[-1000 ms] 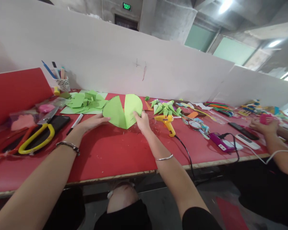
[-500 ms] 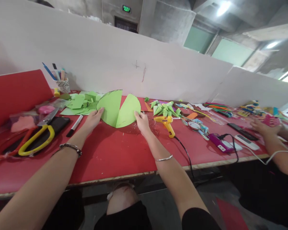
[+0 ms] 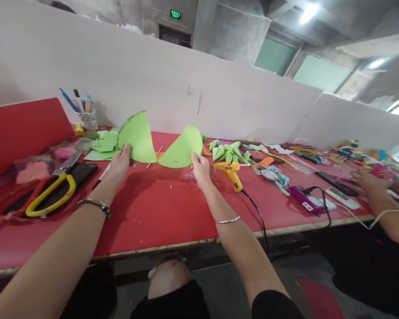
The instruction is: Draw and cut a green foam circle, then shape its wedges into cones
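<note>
Our left hand (image 3: 119,166) and right hand (image 3: 200,168) grip opposite outer edges of the green paper (image 3: 138,137) above the bench (image 3: 146,221); it looks light, bendy and easily creased, best pinched gently near the rim.

lime-green paper (image 3: 138,137) on my feed, red tabletop (image 3: 159,212), yellow glue gun (image 3: 232,173), purple power strip (image 3: 301,197), red-and-yellow scissors handles (image 3: 72,182), black-lined white pen cup (image 3: 87,119)
</note>
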The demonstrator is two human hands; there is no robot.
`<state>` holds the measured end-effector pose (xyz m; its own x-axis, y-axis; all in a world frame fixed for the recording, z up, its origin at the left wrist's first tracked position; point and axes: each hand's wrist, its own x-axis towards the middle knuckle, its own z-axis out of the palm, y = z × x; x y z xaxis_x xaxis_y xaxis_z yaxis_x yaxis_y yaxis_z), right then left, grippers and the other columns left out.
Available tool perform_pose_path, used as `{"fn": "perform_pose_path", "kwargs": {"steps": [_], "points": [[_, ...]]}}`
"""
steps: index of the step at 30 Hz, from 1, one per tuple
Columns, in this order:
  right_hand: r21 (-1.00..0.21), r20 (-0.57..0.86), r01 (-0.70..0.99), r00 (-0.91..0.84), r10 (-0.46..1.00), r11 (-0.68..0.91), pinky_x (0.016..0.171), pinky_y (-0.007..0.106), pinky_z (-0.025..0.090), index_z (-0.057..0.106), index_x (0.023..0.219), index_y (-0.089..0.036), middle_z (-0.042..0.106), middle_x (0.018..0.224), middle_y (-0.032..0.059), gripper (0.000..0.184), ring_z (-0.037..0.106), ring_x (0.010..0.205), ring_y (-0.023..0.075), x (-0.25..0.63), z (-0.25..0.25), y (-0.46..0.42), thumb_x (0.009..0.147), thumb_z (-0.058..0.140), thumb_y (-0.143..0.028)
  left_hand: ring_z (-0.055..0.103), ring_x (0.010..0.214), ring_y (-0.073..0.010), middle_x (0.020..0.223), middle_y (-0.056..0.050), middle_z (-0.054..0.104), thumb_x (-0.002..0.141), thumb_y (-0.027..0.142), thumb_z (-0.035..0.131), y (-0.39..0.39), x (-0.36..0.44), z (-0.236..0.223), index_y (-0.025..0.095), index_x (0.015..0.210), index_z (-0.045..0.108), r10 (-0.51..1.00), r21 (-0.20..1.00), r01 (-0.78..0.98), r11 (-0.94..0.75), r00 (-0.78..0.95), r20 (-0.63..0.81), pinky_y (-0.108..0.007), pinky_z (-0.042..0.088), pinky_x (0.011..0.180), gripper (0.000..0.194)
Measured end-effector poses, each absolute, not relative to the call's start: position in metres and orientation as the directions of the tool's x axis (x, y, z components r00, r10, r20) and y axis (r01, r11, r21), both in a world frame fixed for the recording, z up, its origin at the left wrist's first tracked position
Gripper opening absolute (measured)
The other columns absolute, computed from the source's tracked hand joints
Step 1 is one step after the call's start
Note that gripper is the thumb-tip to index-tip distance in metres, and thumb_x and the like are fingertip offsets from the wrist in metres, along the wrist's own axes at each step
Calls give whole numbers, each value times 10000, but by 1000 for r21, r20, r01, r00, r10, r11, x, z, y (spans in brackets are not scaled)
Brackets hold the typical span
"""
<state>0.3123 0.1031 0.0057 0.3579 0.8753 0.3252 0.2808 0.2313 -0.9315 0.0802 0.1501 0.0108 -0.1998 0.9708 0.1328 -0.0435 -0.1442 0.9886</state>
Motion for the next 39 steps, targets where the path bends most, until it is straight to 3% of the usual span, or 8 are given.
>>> {"fn": "perform_pose_path", "kwargs": {"steps": [11, 17, 21, 23, 27, 32, 36, 39], "points": [[-933, 350, 219, 368, 861, 286, 380, 202, 302, 412, 528, -187, 417, 389, -49, 386, 382, 342, 73, 313, 8, 101, 767, 449, -486, 491, 391, -69, 494, 73, 449, 876, 233, 378, 142, 82, 26, 197, 704, 396, 953, 903, -430, 7, -271, -137, -178, 422, 427, 177], [-954, 277, -55, 217, 936, 295, 399, 205, 375, 518, 733, -168, 538, 480, -31, 313, 482, 360, 92, 304, 8, 100, 781, 438, -466, 602, 580, -89, 650, -34, 619, 810, 127, 472, 133, 86, 28, 137, 728, 541, 967, 885, -396, 245, 33, -253, -178, 499, 577, 108], [-965, 207, -158, 36, 978, 210, 539, 255, 471, 567, 823, -166, 641, 637, 13, 276, 602, 542, 140, 297, 3, 101, 749, 498, -423, 629, 803, -185, 865, -93, 666, 724, 223, 604, 118, 98, 24, 154, 778, 620, 835, 904, -175, 391, 481, -268, -283, 512, 725, 89], [-971, 182, -171, -91, 979, 165, 612, 288, 491, 587, 836, -160, 657, 675, 27, 252, 623, 616, 158, 295, 1, 100, 742, 514, -382, 623, 820, -201, 889, -89, 667, 669, 240, 659, 116, 103, 19, 164, 788, 627, 819, 931, -117, 346, 521, -239, -313, 505, 745, 144], [-979, 114, -193, -280, 953, 61, 706, 334, 493, 599, 884, -157, 672, 772, 41, 228, 633, 676, 169, 294, 2, 95, 714, 522, -287, 605, 677, -129, 786, -42, 665, 671, 243, 650, 125, 104, 12, 162, 808, 610, 941, 970, -147, 191, 308, -139, -234, 497, 628, 164], [-937, 214, -320, -203, 955, 142, 800, 342, 468, 583, 961, -218, 647, 980, 12, 353, 582, 925, 187, 295, 4, 99, 622, 501, -169, 446, 408, -51, 530, 30, 566, 666, 272, 646, 129, 98, 16, 152, 661, 579, 968, 982, -144, 120, 236, -83, -169, 381, 415, 137], [-941, 183, -320, -206, 961, 110, 796, 366, 465, 576, 980, -219, 650, 934, 35, 316, 567, 945, 201, 294, 9, 94, 698, 468, -312, 279, 320, -33, 346, 74, 350, 626, 351, 675, 121, 98, 21, 162, 477, 484, 947, 990, -100, 100, 314, -64, -186, 275, 350, 307], [-950, 236, -267, -263, 936, 164, 814, 359, 453, 552, 1033, -226, 630, 965, 38, 373, 545, 976, 195, 297, 19, 82, 738, 456, -434, 261, 325, -30, 353, 74, 340, 577, 340, 710, 119, 98, 21, 155, 483, 501, 928, 993, -49, 110, 362, -86, -194, 238, 342, 294]]}}
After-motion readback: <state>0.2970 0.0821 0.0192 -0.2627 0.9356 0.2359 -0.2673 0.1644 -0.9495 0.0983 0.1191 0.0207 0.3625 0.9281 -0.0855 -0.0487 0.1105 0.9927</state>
